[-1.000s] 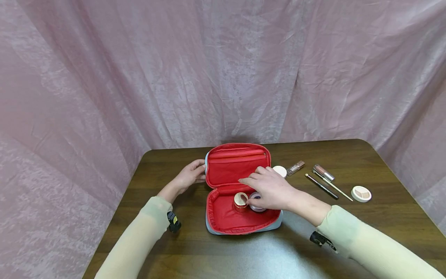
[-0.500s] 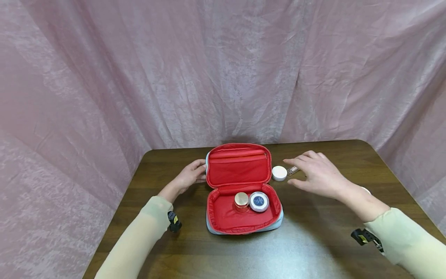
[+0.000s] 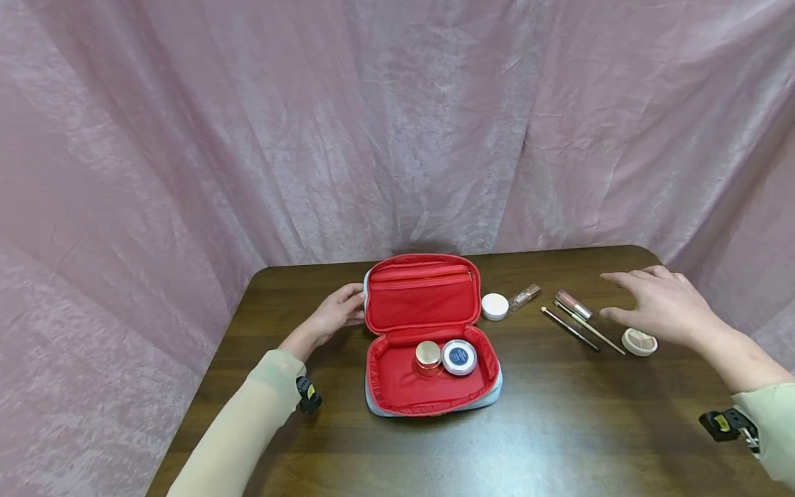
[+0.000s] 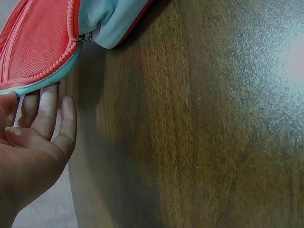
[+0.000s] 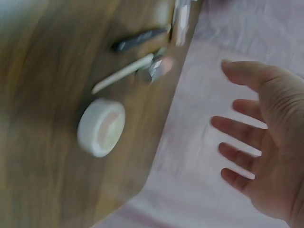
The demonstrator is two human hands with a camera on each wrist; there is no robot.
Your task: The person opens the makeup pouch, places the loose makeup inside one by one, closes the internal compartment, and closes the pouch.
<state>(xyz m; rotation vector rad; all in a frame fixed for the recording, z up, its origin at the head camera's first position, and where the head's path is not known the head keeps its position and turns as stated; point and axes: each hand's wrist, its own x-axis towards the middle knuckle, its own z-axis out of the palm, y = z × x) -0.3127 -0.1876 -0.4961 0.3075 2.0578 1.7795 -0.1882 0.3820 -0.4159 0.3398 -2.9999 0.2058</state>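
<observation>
A makeup bag, pale blue outside and red inside, lies unzipped with its lid raised. My left hand holds the lid's left edge; in the left wrist view the thumb is at the rim and the fingers go behind it. Inside the bag stand a gold-lidded red jar and, beside it, a round clear-rimmed container with a blue label. My right hand hovers with spread fingers, holding nothing, near a round white palette; in the right wrist view the palette is apart from the fingers.
Right of the bag lie a white jar, a small clear tube, a lip gloss tube, a dark pencil-like stick and a thin pale brush. A pink curtain hangs behind the wooden table.
My right hand has left the round blue-labelled container in the bag and moved right across the table, passing the white jar, to near the palette. The left hand stays at the lid.
</observation>
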